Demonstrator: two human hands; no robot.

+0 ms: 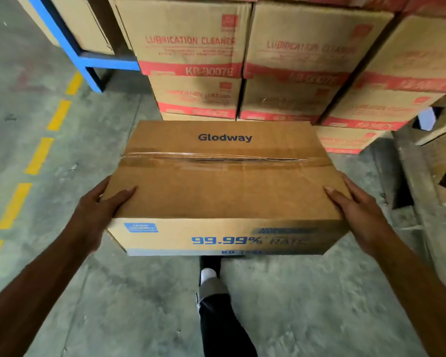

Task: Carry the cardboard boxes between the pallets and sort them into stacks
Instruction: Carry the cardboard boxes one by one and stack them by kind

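I carry a brown cardboard box point(224, 186) with blue "Glodway" print and a taped seam, held off the floor in front of me. My left hand point(98, 212) grips its left side, thumb lying on the top face and fingers wrapped down the side. My right hand point(358, 212) grips the right side the same way. Ahead stands a stack of cardboard boxes with red "Lubrication Cleaner" print point(191, 50), several rows high and several wide.
A blue metal rack point(80, 57) holding more cartons stands at the back left. A dashed yellow line point(36, 155) runs along the concrete floor on the left. Wooden pallet parts and open cartons point(438, 140) lie at the right. My foot point(211, 279) steps forward below the box.
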